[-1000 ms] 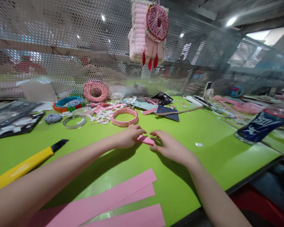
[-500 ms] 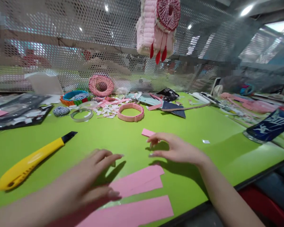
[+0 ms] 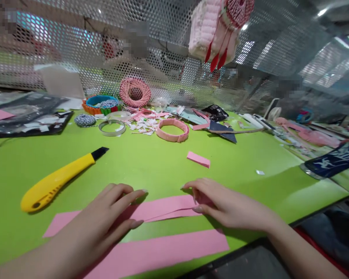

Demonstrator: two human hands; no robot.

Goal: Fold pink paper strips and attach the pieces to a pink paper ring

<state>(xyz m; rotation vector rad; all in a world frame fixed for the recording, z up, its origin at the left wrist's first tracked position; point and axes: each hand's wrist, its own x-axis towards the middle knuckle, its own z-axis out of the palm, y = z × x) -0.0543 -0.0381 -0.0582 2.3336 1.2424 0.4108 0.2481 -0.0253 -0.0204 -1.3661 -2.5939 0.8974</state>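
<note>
Two long pink paper strips (image 3: 159, 207) lie stacked on the green table (image 3: 151, 162) near its front edge, with a wider pink strip (image 3: 163, 254) closer to me. My left hand (image 3: 110, 217) lies flat on the left part of the upper strips, fingers stretched out. My right hand (image 3: 221, 203) rests on their right end, thumb and fingers pinching the paper's edge. A small folded pink piece (image 3: 198, 159) lies loose on the table beyond my right hand.
A yellow utility knife (image 3: 59, 178) lies at the left. Further back are a pink woven ring (image 3: 172, 130), a clear tape roll (image 3: 112, 127), paper scraps (image 3: 142, 124), a coloured bowl (image 3: 100, 104) and a perforated metal screen (image 3: 75, 46). A dark blue can (image 3: 334, 161) lies at the right.
Both hands left the small folded pink piece on the table and drew back toward me onto the long pink strips. The camera tilted down and left.
</note>
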